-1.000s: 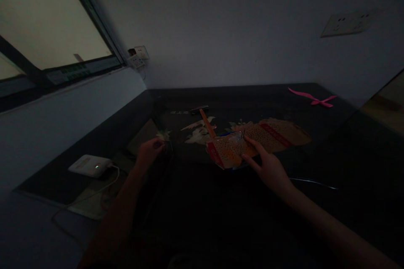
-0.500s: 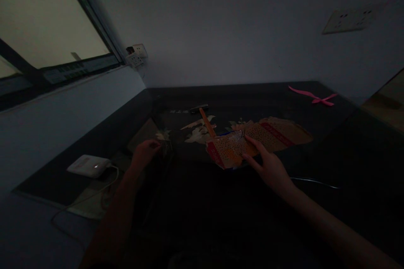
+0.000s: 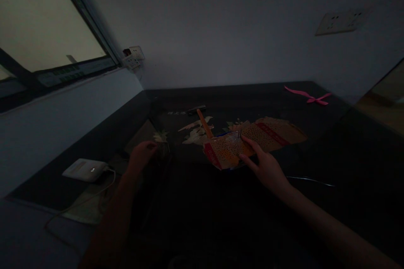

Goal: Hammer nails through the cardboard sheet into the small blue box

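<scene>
My left hand point(image 3: 142, 155) is closed in a pinch at the left, beside a pale printed flower on the dark table. What it pinches is too dark to make out. My right hand point(image 3: 267, 168) reaches over perforated brown cardboard point(image 3: 277, 130) with red bands. Its thumb and fingers are at the right side of a see-through, blue-edged piece point(image 3: 225, 149) lying over the cardboard, and appear to grip it. Small dark prongs show by the fingertips. A wooden stick point(image 3: 204, 122) slants from the piece's upper left; whether they are joined I cannot tell.
A white device point(image 3: 85, 170) with a cable lies on the left. Behind the stick is a small black object point(image 3: 196, 109). A pink ribbon point(image 3: 312, 97) lies at the back right, and a thin wire point(image 3: 309, 180) right of my right hand. The wall bounds the table's back.
The whole view has shifted slightly, with most things a little further left. Both hands keep nearly the same places and finger poses.
</scene>
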Demonstrator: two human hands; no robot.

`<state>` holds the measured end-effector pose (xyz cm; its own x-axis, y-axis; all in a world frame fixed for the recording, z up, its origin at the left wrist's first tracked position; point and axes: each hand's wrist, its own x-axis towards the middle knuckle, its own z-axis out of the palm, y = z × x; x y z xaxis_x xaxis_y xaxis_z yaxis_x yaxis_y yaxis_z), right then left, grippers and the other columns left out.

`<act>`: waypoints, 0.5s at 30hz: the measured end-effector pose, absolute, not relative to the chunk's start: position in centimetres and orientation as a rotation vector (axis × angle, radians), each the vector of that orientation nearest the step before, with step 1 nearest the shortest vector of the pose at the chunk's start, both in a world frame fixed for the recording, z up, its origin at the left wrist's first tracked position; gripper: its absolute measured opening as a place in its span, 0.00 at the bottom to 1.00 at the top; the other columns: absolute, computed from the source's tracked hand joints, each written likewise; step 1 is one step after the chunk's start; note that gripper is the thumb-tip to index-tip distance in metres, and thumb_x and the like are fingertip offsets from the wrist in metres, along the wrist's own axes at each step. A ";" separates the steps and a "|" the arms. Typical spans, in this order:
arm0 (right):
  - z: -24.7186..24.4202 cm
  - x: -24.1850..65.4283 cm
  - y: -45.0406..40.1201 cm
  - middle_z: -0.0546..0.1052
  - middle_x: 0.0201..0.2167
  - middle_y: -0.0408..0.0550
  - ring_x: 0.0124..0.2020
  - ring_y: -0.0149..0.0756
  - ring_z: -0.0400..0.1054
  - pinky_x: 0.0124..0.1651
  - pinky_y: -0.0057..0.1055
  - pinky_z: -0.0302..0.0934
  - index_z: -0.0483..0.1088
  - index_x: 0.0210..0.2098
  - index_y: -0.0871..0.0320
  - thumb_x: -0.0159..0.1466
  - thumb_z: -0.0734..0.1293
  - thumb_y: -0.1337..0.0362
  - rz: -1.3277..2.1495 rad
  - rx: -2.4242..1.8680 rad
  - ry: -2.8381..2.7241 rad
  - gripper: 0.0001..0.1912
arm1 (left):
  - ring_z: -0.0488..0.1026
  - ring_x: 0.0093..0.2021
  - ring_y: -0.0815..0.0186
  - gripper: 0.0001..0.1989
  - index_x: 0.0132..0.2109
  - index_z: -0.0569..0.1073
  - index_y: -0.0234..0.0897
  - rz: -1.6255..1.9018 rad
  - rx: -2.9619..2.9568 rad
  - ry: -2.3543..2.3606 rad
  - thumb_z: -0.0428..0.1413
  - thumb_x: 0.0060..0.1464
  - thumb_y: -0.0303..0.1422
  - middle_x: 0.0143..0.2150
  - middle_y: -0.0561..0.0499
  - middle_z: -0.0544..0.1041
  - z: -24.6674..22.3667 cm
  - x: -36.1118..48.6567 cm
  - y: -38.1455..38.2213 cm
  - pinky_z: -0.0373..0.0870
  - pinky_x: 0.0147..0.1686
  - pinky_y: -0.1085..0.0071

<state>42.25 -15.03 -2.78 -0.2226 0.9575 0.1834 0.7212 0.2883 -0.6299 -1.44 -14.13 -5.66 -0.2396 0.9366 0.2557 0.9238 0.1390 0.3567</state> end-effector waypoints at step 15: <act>-3.0 42.2 -15.2 0.76 0.47 0.55 0.43 0.48 0.72 0.42 0.41 0.66 0.56 0.61 0.53 0.64 0.61 0.53 0.524 -1.456 -1.996 0.28 | 0.73 0.40 0.65 0.12 0.45 0.73 0.35 0.835 2.368 1.323 0.57 0.52 0.32 0.41 0.47 0.76 3.7 23.3 -11.2 0.70 0.39 0.69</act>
<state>42.16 -15.16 -2.98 -0.2123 0.9473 0.2397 0.7074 0.3182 -0.6311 23.30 -11.20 3.73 0.4062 0.8480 0.3406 0.6718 -0.5297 0.5177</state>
